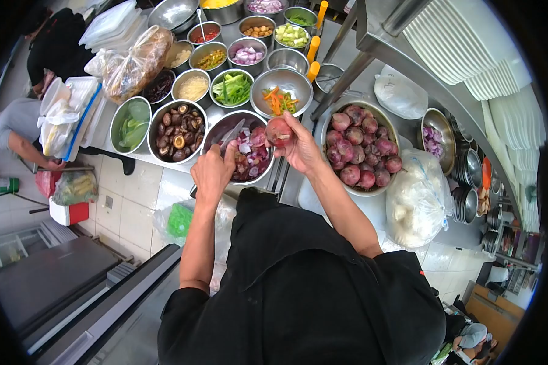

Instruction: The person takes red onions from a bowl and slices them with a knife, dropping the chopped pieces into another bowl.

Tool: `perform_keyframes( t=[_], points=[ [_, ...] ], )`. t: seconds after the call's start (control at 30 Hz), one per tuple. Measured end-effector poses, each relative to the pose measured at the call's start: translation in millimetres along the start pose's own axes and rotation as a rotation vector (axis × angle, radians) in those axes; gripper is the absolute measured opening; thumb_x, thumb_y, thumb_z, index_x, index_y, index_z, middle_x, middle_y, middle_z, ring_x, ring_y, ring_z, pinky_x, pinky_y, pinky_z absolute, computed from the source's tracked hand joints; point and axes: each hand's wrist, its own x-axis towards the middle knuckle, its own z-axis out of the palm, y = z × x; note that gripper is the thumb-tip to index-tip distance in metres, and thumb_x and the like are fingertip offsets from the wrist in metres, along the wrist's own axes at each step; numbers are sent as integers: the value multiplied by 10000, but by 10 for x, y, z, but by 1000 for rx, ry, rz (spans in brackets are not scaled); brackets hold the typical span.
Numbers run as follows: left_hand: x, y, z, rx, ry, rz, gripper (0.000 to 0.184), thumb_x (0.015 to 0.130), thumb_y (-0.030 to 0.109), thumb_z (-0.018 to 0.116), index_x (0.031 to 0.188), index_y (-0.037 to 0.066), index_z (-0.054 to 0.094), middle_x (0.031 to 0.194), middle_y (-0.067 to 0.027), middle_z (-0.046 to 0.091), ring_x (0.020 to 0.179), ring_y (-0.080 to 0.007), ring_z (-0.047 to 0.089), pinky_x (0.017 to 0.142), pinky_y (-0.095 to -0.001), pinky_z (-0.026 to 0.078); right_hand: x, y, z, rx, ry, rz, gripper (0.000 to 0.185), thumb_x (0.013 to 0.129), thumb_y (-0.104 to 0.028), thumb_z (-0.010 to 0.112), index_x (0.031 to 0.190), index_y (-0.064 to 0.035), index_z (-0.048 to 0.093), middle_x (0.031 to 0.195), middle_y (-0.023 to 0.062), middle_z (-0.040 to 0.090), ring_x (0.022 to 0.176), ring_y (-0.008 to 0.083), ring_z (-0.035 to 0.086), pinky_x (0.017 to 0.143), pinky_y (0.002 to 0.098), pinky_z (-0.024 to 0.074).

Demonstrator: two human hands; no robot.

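Observation:
A knife (232, 132) is in my left hand (213, 175), its fingers wrapped round the handle and its blade over a steel bowl (209, 129) of onion pieces and peelings. My right hand (302, 149) holds a red onion (278, 132) beside that bowl's right rim. To the right stands a large bowl (394, 131) heaped with whole red onions (366, 175). Behind the held onion is a bowl (298, 85) with orange and green strips. Left of the peelings bowl sits a bowl of dark mushrooms (179, 135).
More steel bowls of cut vegetables (231, 89) fill the counter ahead. A metal shelf post (345, 85) rises at the right, under stacked white plates (456, 45). A clear bag (417, 198) lies right of the onions. Another person (21, 131) is at the far left.

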Motion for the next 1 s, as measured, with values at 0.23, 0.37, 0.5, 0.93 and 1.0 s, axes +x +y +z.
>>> perform_keyframes(
  t=[0.23, 0.37, 0.5, 0.93, 1.0],
  points=[
    [-113, 396, -301, -649, -259, 127, 580, 687, 538, 797, 746, -25, 673, 605, -146, 634, 539, -220, 617, 562, -365, 491, -74, 34, 14, 131, -208, -27, 332, 963, -360, 468, 990, -41, 558, 889, 101, 623, 680, 171, 614, 412, 223, 435],
    [-115, 456, -245, -651, -275, 204, 626, 599, 558, 838, 762, -25, 683, 594, -135, 626, 524, -215, 603, 557, -362, 489, -98, 116, 148, 116, -22, -55, 264, 965, -307, 450, 944, -63, 549, 878, 66, 596, 739, 139, 592, 588, 259, 494],
    [-94, 455, -267, -552, -297, 283, 587, 621, 513, 837, 862, -6, 706, 658, -124, 665, 585, -196, 637, 602, -350, 507, -146, 99, 169, 82, -72, -80, 223, 964, -262, 433, 939, -70, 544, 858, 32, 568, 776, 117, 577, 712, 275, 492],
    [-14, 360, -285, -432, -286, 541, 642, 665, 538, 803, 893, -47, 670, 577, -138, 594, 498, -226, 587, 516, -358, 469, -318, 13, 296, -97, 119, 121, 213, 916, -235, 460, 949, -67, 586, 865, 49, 593, 691, 110, 585, 582, 254, 484],
    [-63, 346, -160, -516, -248, 500, 590, 710, 522, 778, 880, -35, 677, 570, -138, 590, 495, -213, 584, 509, -352, 466, -297, 34, 293, -65, 109, 40, 203, 909, -226, 470, 930, -62, 589, 839, 49, 589, 667, 114, 575, 574, 256, 476]
  ],
)
